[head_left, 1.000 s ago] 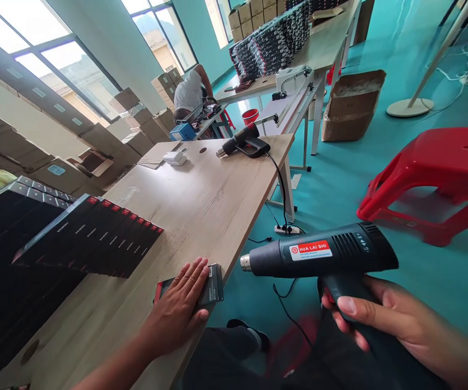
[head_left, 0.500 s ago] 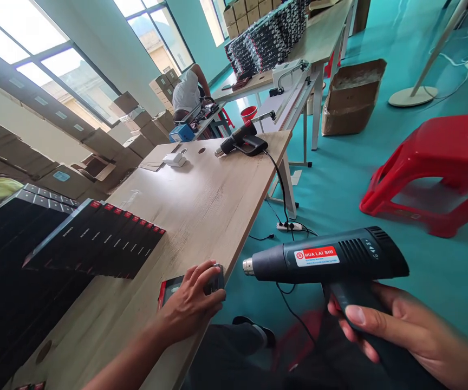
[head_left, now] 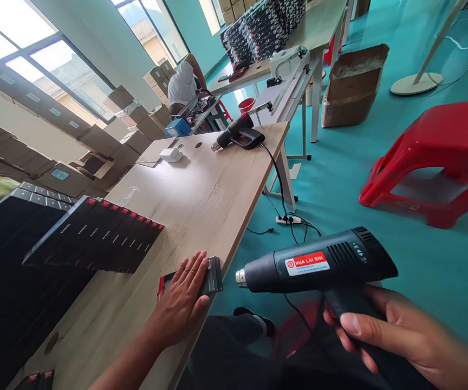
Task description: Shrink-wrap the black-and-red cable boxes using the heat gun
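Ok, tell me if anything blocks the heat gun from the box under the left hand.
Nothing visible: the gap from the gun's nozzle to the box is open; the left hand rests on it.

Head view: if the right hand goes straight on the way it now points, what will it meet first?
The right hand carries the heat gun, whose nozzle leads. That line first reaches the small black box under the left hand, at the table edge; depth is unclear, it may pass above.
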